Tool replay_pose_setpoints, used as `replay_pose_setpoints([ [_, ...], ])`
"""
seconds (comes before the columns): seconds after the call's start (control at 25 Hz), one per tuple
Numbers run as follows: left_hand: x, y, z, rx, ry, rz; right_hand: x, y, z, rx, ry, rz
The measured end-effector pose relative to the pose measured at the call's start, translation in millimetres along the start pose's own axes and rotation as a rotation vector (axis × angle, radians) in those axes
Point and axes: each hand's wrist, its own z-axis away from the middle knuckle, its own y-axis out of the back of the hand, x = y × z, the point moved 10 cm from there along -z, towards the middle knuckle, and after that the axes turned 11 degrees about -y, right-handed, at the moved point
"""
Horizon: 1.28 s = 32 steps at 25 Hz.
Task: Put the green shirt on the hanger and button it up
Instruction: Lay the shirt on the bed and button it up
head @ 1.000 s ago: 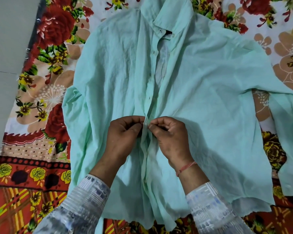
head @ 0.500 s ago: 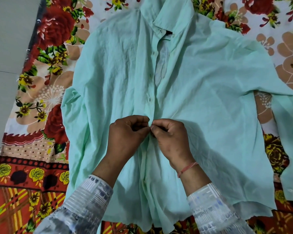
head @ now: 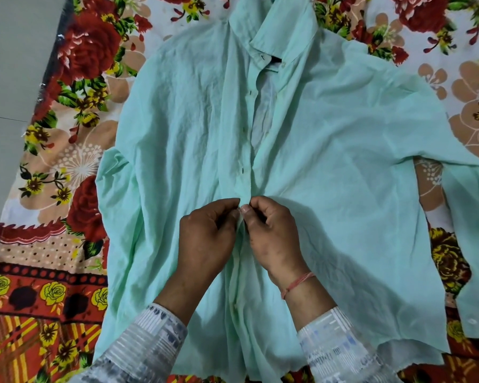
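The green shirt (head: 329,150) lies face up and spread out on a floral sheet, collar at the top. A dark bit shows inside the collar; the hanger itself is hidden under the cloth. The placket gapes open from the collar down to mid-chest. My left hand (head: 205,239) and my right hand (head: 271,236) meet at the placket near the shirt's middle. Both pinch its two edges together between thumb and fingers. Whatever button lies there is covered by my fingertips.
The floral sheet (head: 67,189) with red roses covers the surface on all sides of the shirt. Its left edge meets a pale tiled floor (head: 9,78). The shirt's right sleeve (head: 476,244) trails down at the right edge of view.
Both hands have shifted slightly up the placket, staying pinched together on its edges. The shirt has barely moved.
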Motion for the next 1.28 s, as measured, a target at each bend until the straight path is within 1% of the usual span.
replay_pose_setpoints([
  [0.16, -28, -10, 5, 0.048, 0.281, 0.272, 5, -3, 1, -0.092, -0.045, -0.135],
  [0.24, -32, -15, 7, 0.053, 0.356, 0.371, 7, -3, -2, -0.113, -0.060, -0.168],
  [0.28, -31, -12, 7, 0.071, 0.339, 0.365, 8, -2, -2, -0.109, -0.063, -0.170],
  [0.36, -18, 0, 3, 0.111, 0.201, 0.225, 7, -2, -2, -0.087, -0.056, -0.149],
  [0.44, -4, 8, 0, 0.118, 0.083, 0.093, 7, -3, -1, -0.074, -0.039, -0.124],
  [0.48, -1, 8, -1, 0.105, 0.067, 0.070, 7, -4, -1, -0.069, -0.032, -0.119],
  [0.56, -4, 3, -2, 0.052, 0.102, 0.083, 7, -3, -2, -0.064, -0.021, -0.111],
  [0.68, -14, -8, -3, -0.043, 0.199, 0.216, 5, -2, -2, -0.062, 0.024, -0.057],
  [0.76, -15, -9, -6, -0.043, 0.219, 0.280, -2, 1, 2, -0.010, 0.127, 0.070],
  [0.84, -14, -6, -8, -0.001, 0.233, 0.312, -11, 3, 9, 0.080, 0.252, 0.197],
  [0.92, -18, -8, -8, 0.017, 0.302, 0.393, -13, 6, 12, 0.148, 0.301, 0.221],
  [1.0, -22, -14, -9, -0.019, 0.367, 0.443, -13, 6, 11, 0.169, 0.305, 0.224],
  [1.04, -24, -14, -11, -0.049, 0.356, 0.376, -13, 4, 10, 0.153, 0.295, 0.219],
  [1.08, -23, -8, -15, -0.071, 0.288, 0.201, -12, 2, 8, 0.119, 0.272, 0.195],
  [1.12, -15, 1, -20, -0.062, 0.179, -0.019, -13, 3, 8, 0.086, 0.245, 0.157],
  [1.16, 1, 13, -24, -0.012, 0.045, -0.194, -18, 7, 8, 0.081, 0.242, 0.117],
  [1.2, 22, 22, -27, 0.060, -0.101, -0.275, -28, 15, 8, 0.121, 0.278, 0.093],
  [1.28, 63, 30, -30, 0.161, -0.348, -0.253, -55, 36, 6, 0.285, 0.410, 0.094],
])
